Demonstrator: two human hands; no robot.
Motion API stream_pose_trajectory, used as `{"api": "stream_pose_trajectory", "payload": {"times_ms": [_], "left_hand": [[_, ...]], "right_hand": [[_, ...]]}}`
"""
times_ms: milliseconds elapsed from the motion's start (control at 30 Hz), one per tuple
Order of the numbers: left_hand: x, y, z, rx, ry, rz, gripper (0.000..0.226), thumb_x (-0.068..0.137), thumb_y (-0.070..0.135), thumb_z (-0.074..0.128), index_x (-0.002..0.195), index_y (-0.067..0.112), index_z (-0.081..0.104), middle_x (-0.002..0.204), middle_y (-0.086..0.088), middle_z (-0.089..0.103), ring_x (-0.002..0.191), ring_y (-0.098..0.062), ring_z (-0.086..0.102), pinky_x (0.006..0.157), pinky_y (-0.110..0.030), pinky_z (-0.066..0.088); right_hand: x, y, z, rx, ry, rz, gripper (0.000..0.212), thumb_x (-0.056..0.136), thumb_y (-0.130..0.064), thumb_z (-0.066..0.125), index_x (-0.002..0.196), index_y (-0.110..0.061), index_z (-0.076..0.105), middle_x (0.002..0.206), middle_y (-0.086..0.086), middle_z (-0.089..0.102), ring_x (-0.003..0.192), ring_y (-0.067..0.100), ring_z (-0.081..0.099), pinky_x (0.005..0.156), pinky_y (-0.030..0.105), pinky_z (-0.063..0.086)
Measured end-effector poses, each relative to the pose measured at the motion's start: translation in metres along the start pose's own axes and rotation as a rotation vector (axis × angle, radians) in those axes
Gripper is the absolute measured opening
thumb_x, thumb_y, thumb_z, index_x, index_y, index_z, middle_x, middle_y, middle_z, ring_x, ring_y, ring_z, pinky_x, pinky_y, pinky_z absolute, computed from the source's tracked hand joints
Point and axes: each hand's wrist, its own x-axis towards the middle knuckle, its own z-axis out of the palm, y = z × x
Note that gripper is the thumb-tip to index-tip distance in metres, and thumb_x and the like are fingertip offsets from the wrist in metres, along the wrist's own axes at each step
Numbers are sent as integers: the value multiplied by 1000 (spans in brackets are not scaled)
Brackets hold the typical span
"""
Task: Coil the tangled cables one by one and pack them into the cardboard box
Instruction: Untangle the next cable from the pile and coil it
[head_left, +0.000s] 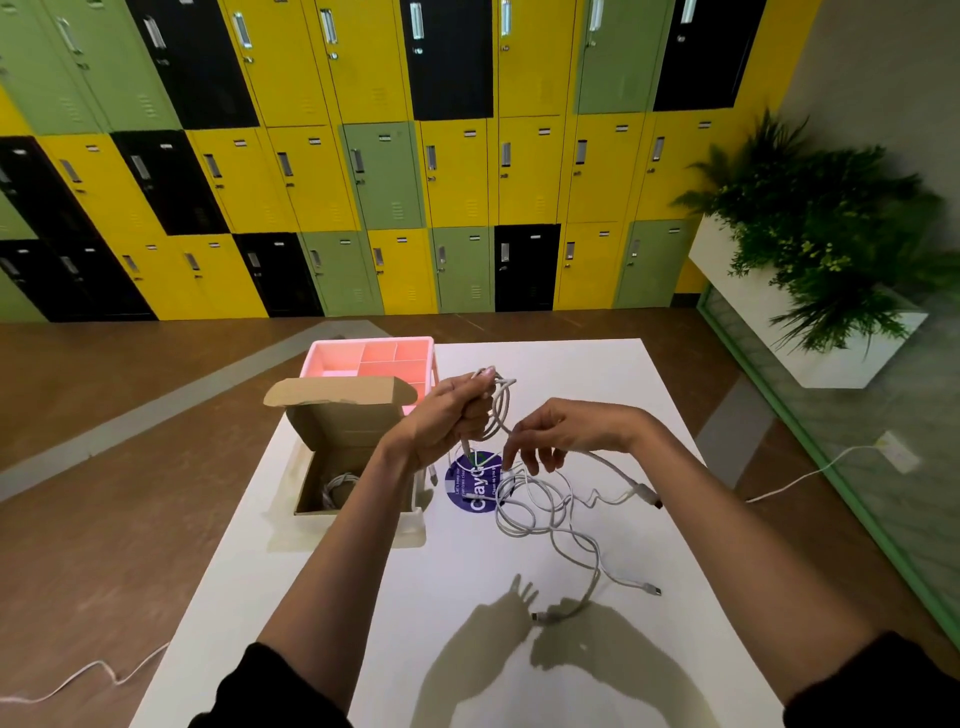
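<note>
My left hand (451, 411) is raised above the white table (597, 395) and grips a partly wound coil of white cable (500, 402). The cable's loose end runs down past my right hand (563, 434), whose fingers hang relaxed and spread just right of the coil. Whether they touch the strand I cannot tell. Below them a tangle of white cables (545, 512) lies on the table, with plug ends trailing toward me. The open cardboard box (340, 436) stands to the left, its lid upright, and holds a coiled white cable (337, 488).
A pink compartment tray (371, 358) sits behind the box at the table's far left. A round purple sticker (474, 486) marks the table centre. Coloured lockers line the far wall, a planter stands at right, and loose cables lie on the floor on both sides.
</note>
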Motion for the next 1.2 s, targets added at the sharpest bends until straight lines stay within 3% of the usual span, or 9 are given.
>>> {"api": "stream_pose_trajectory", "payload": {"times_ms": [100,200,367,500,633,800,967,1067,1200], "left_hand": [[0,-2,0,31,60,2,33,100,25,40,67,18,42,50,10,30,41,-3,24,39,-14,28],[-3,-5,0,67,111,-4,32,101,23,38,70,17,40,50,11,29,42,-3,22,39,-14,25],[-4,-9,-4,54,124,-35,36,102,26,37,67,18,38,50,10,28,42,-5,22,40,-15,22],[-4,-9,-2,-26,80,-46,37,101,31,37,66,19,36,50,9,25,43,-6,19,42,-17,21],[-4,-9,0,-283,-43,-47,38,100,32,35,65,20,34,50,9,17,40,-6,14,42,-18,19],[-4,-5,9,-537,-103,-32,42,98,31,32,58,20,39,47,9,14,38,-7,11,39,-18,19],[-1,-8,9,-489,-104,-48,43,99,30,31,58,20,42,49,8,15,38,-7,12,40,-18,21],[1,-12,7,-392,-120,-79,46,102,30,27,59,21,41,50,8,16,40,-8,14,41,-18,23],[4,-14,13,-312,-120,-98,49,104,31,25,58,22,41,47,9,22,41,-8,15,46,-22,19]], "right_hand": [[-1,-4,1,29,-88,-61,35,100,-34,42,113,-16,70,83,0,64,75,17,54,72,26,45],[-6,-5,-1,178,-51,-176,33,101,-22,40,113,-6,66,79,0,62,79,14,56,78,25,47],[-7,0,-8,424,359,-228,16,93,-20,55,85,-9,63,61,-4,48,59,10,45,89,40,50],[-6,6,-10,485,591,-249,25,95,-29,53,76,-12,54,56,-4,35,53,9,35,75,28,53],[-1,19,-11,530,723,-169,34,97,-35,48,71,-14,52,59,-2,43,54,8,41,73,29,50],[9,32,-3,611,692,-113,34,97,-30,49,70,-10,54,62,2,45,56,9,42,64,24,44],[6,31,7,467,418,-2,32,102,-30,36,94,-7,56,74,4,58,69,17,58,71,27,52],[8,21,10,425,499,-20,37,104,-34,28,115,-9,52,93,5,63,80,17,63,73,29,53],[18,5,13,322,590,-88,42,102,-40,28,123,-12,53,95,-1,59,80,14,60,68,27,52]]}}
